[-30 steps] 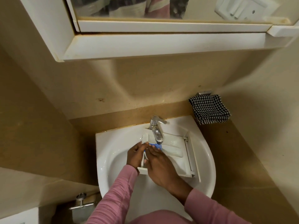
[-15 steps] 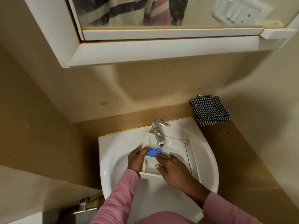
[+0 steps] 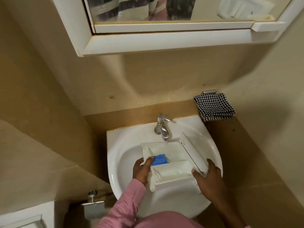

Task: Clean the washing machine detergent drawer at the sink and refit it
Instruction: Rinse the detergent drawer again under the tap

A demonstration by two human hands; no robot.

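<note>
The white detergent drawer (image 3: 171,173) lies across the white sink basin (image 3: 115,145), under the chrome tap (image 3: 162,127). Water runs from the spout into the drawer's far compartment. A blue insert (image 3: 160,161) sits in the drawer's left middle section. My left hand (image 3: 142,171) grips the drawer's left end, thumb on the blue insert. My right hand (image 3: 207,178) holds the drawer's right end at the front panel (image 3: 194,152), fingers wrapped round its corner.
A black-and-white checked cloth (image 3: 214,106) hangs on the wall right of the sink. A white mirror cabinet (image 3: 164,40) juts out overhead. A chrome wall valve (image 3: 93,199) sits low left beside a white fixture. Walls close in on both sides.
My right hand left the drawer's inside near the blue insert and took hold of its right end. The drawer has tilted and shifted toward me under the running tap.
</note>
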